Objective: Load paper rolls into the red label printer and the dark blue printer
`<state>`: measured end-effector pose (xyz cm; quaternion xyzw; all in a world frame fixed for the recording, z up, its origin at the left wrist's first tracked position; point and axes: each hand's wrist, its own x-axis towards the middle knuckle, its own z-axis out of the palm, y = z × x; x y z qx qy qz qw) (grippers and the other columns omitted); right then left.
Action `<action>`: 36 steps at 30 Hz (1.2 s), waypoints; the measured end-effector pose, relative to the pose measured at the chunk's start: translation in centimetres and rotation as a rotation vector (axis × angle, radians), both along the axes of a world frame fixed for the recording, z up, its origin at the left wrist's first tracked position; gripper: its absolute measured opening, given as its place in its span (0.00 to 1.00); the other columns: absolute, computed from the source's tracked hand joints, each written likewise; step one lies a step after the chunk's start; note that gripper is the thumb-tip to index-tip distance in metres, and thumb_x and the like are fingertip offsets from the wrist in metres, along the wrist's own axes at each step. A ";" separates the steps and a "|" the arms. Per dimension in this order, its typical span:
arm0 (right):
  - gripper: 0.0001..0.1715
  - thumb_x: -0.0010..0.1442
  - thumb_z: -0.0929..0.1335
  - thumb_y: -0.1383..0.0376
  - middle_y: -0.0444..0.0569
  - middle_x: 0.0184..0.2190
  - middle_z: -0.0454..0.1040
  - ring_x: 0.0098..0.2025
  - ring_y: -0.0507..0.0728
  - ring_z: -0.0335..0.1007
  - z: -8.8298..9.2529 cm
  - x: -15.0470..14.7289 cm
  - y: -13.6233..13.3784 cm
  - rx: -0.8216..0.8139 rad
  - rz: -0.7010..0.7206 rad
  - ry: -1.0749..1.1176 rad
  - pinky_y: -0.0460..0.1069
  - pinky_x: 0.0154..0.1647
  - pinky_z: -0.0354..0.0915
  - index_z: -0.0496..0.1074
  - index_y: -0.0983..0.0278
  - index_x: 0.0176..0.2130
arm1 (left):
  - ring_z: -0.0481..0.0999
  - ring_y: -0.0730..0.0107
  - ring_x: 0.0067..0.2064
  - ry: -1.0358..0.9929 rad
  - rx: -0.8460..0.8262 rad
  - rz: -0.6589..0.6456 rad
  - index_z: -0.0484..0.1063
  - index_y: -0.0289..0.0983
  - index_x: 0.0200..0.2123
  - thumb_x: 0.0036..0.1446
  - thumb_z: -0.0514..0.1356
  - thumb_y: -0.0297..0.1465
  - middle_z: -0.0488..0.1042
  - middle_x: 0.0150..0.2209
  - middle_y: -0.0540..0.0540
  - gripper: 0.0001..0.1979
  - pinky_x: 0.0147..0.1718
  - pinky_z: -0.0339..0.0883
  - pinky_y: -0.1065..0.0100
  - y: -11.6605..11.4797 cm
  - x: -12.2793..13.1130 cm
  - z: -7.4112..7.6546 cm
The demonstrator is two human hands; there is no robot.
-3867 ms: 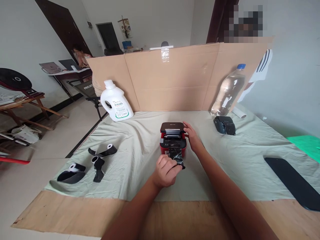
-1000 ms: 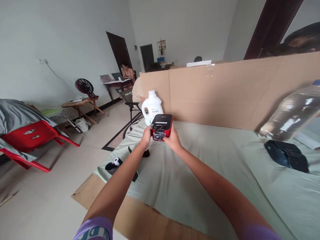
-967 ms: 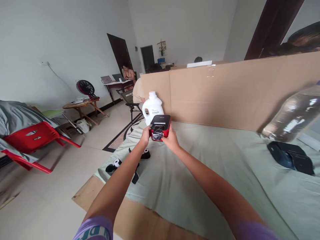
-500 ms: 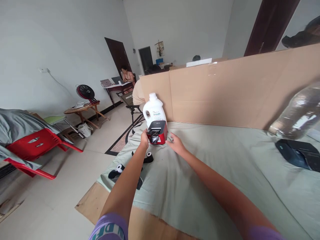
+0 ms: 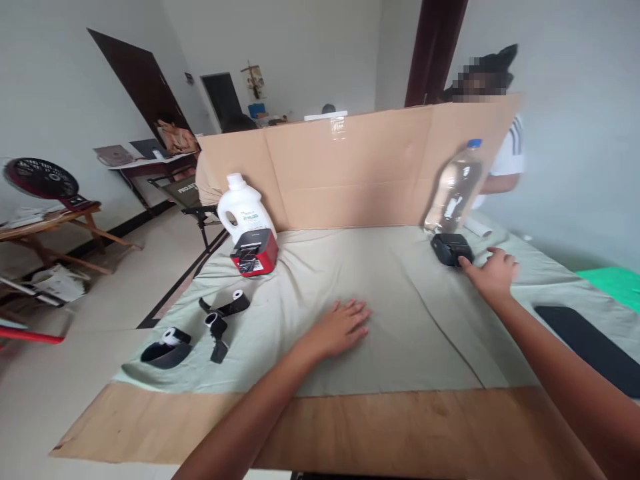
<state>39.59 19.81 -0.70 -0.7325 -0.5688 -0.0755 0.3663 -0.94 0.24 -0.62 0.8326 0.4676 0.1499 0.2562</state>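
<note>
My right hand (image 5: 493, 277) is at the right side of the cloth, its fingers spread. Its thumb touches or nearly touches the front edge of a small black boxy device (image 5: 450, 249). Flat and spread out, my left hand (image 5: 344, 328) is over the middle of the cloth with nothing in it. A red and black printer-like box (image 5: 255, 253) with a shiny black strip at its front stands at the left. Nearer me lie several small rolls of black strip, among them one roll (image 5: 216, 327) partly unwound.
Behind the red box stands a white jug (image 5: 245, 207). A clear bottle with a blue cap (image 5: 455, 190) leans by the cardboard panel (image 5: 350, 173). A dark flat slab (image 5: 587, 343) lies at right. Beyond the panel is a person (image 5: 505, 160). Bare wood (image 5: 375, 427) edges the table's front.
Both hands have left the red and black box. My right hand has moved right to the black device, my left hand to the middle of the cloth. The view has turned right.
</note>
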 end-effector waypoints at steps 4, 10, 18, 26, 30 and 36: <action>0.55 0.51 0.73 0.41 0.72 0.61 0.63 0.63 0.77 0.56 1.8 -0.7 1.5 -0.290 -0.044 0.168 0.64 0.56 0.57 0.59 0.68 0.65 | 0.41 0.55 0.76 0.242 0.177 -0.091 0.52 0.47 0.72 0.72 0.42 0.46 0.45 0.75 0.46 0.29 0.71 0.30 0.42 -0.9 3.0 -1.3; 0.54 0.47 0.77 0.46 0.75 0.59 0.65 0.62 0.78 0.60 2.9 -2.2 4.9 -0.435 -0.008 0.204 0.64 0.54 0.62 0.62 0.70 0.63 | 0.44 0.58 0.76 0.309 0.248 -0.088 0.49 0.46 0.73 0.73 0.40 0.44 0.47 0.75 0.45 0.29 0.71 0.33 0.39 -1.6 3.1 -1.6; 0.62 0.46 0.76 0.44 0.74 0.57 0.65 0.62 0.78 0.61 3.2 -10.4 -0.9 -0.337 0.058 0.124 0.64 0.57 0.63 0.55 0.71 0.67 | 0.43 0.57 0.76 0.280 0.198 -0.088 0.49 0.45 0.73 0.73 0.39 0.45 0.47 0.75 0.45 0.29 0.70 0.34 0.39 -2.0 3.1 -0.8; 0.60 0.48 0.75 0.49 0.71 0.54 0.67 0.58 0.76 0.65 2.4 -24.0 -9.3 -0.274 0.320 0.130 0.62 0.58 0.61 0.53 0.74 0.67 | 0.45 0.57 0.75 0.213 0.220 -0.111 0.50 0.46 0.72 0.72 0.42 0.45 0.50 0.74 0.45 0.29 0.70 0.33 0.38 -2.2 2.6 -1.9; 0.58 0.48 0.75 0.50 0.72 0.53 0.66 0.58 0.78 0.62 1.8 -26.8 -11.0 -0.264 0.294 0.185 0.64 0.56 0.62 0.54 0.74 0.66 | 0.45 0.57 0.75 0.204 0.229 -0.119 0.54 0.45 0.71 0.72 0.44 0.44 0.54 0.73 0.45 0.28 0.70 0.33 0.37 -2.1 2.6 -1.8; 0.61 0.47 0.76 0.50 0.73 0.54 0.65 0.58 0.80 0.62 0.8 -27.5 -11.5 -0.225 0.298 0.199 0.68 0.55 0.62 0.52 0.72 0.69 | 0.50 0.57 0.74 0.138 0.193 -0.114 0.63 0.46 0.67 0.70 0.50 0.41 0.61 0.70 0.45 0.24 0.71 0.32 0.40 -2.4 2.7 -0.8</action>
